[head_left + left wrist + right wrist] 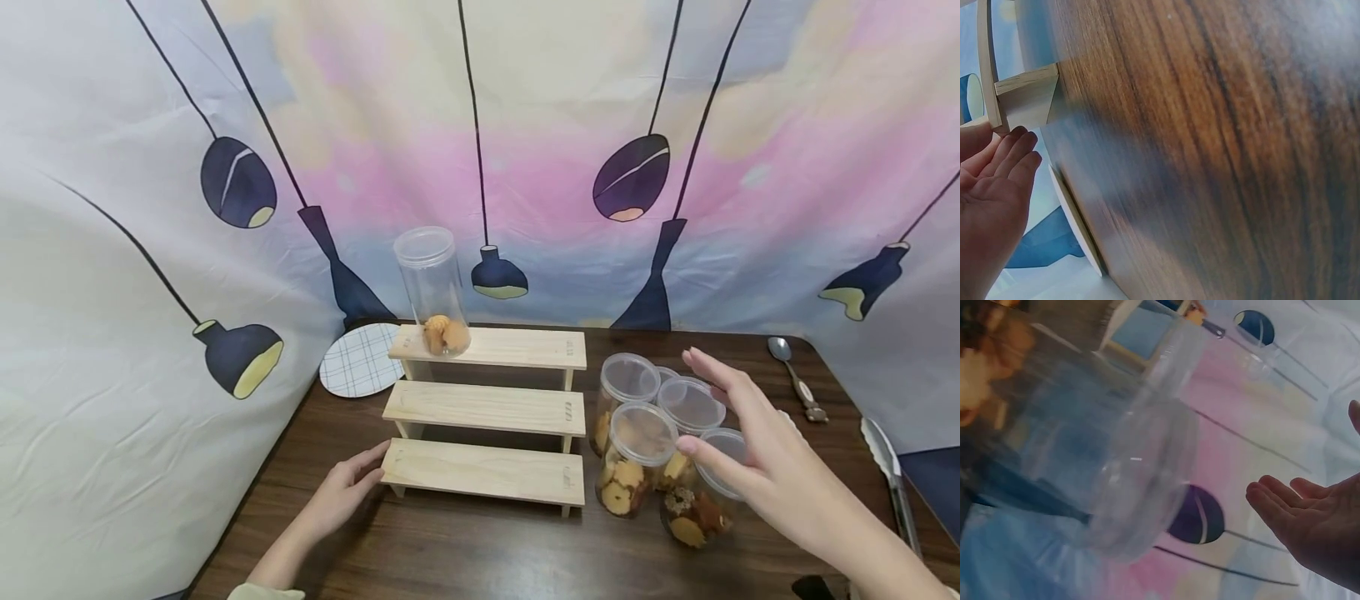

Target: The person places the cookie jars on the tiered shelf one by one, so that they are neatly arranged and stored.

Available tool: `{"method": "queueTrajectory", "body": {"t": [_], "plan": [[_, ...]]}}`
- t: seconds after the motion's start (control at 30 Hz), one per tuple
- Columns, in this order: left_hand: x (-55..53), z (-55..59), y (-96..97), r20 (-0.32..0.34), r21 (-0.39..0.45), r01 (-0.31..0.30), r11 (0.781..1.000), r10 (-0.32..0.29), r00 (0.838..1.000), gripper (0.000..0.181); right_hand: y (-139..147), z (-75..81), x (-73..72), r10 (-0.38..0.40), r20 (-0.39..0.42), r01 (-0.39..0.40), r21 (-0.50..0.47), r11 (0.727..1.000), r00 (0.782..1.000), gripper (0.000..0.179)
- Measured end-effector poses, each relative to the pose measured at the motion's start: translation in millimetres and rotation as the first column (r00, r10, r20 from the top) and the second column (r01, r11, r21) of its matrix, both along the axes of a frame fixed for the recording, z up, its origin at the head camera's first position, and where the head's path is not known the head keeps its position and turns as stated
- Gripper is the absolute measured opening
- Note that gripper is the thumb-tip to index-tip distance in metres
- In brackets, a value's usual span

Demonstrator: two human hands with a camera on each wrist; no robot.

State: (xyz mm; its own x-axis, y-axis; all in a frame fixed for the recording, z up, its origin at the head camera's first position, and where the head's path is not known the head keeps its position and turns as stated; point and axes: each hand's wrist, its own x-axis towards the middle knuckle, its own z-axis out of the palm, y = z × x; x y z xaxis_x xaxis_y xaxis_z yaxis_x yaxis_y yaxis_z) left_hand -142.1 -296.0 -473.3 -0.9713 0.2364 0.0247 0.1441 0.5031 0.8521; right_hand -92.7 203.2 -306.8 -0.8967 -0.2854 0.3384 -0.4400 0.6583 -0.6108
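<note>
A three-step wooden display stand (483, 410) stands on the table. My left hand (339, 498) holds the left end of its lowest step; in the left wrist view the board's edge (989, 69) sits between thumb and fingers. On the top step, at the left, is a tall clear lidded jar (429, 287) with a few cookies in the bottom. Right of the stand, several lidded cookie jars (626, 479) are grouped together. Over that group my right hand (772, 454) hovers, thumb and fingers spread, holding nothing. The right wrist view shows a blurred jar lid (1147, 481) apart from the fingers (1272, 500).
Behind the stand's left side lies a round checked mat (360, 362). A spoon (798, 379) is at the back right, and tongs (892, 475) lie along the right edge of the dark wooden table (465, 550). A printed cloth (555, 100) hangs behind.
</note>
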Motion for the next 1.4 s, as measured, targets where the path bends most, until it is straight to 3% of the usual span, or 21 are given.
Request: {"method": "queueTrajectory", "body": {"t": [0.3,0.57,0.87,1.1,1.4], "plan": [[0.8,1.1,-0.9,-0.009,0.015,-0.005,1.000,0.005,1.000,0.043,16.0,-41.0,2.3,-0.118,-0.054,0.115,-0.042,0.992,0.992,0.091],[-1.1,-2.2,-1.8,-0.025,0.005,-0.004,1.000,0.004,1.000,0.043,34.1,-62.1,4.0,-0.236,0.086,0.239,-0.025,0.971,0.968,0.097],[-1.1,1.2,0.1,-0.034,-0.012,-0.018,1.000,0.017,0.999,0.043,42.9,-87.3,4.2,-0.294,0.099,0.301,-0.060,0.952,0.951,0.115],[0.5,2.3,1.5,-0.008,-0.007,-0.013,1.000,0.013,1.000,0.044,43.3,-101.2,8.2,-0.308,0.152,0.322,-0.071,0.944,0.939,0.117],[1.6,-0.5,2.1,-0.019,-0.006,-0.016,1.000,0.016,1.000,0.044,44.6,-106.3,11.7,-0.324,0.196,0.337,-0.039,0.941,0.926,0.112]]}}
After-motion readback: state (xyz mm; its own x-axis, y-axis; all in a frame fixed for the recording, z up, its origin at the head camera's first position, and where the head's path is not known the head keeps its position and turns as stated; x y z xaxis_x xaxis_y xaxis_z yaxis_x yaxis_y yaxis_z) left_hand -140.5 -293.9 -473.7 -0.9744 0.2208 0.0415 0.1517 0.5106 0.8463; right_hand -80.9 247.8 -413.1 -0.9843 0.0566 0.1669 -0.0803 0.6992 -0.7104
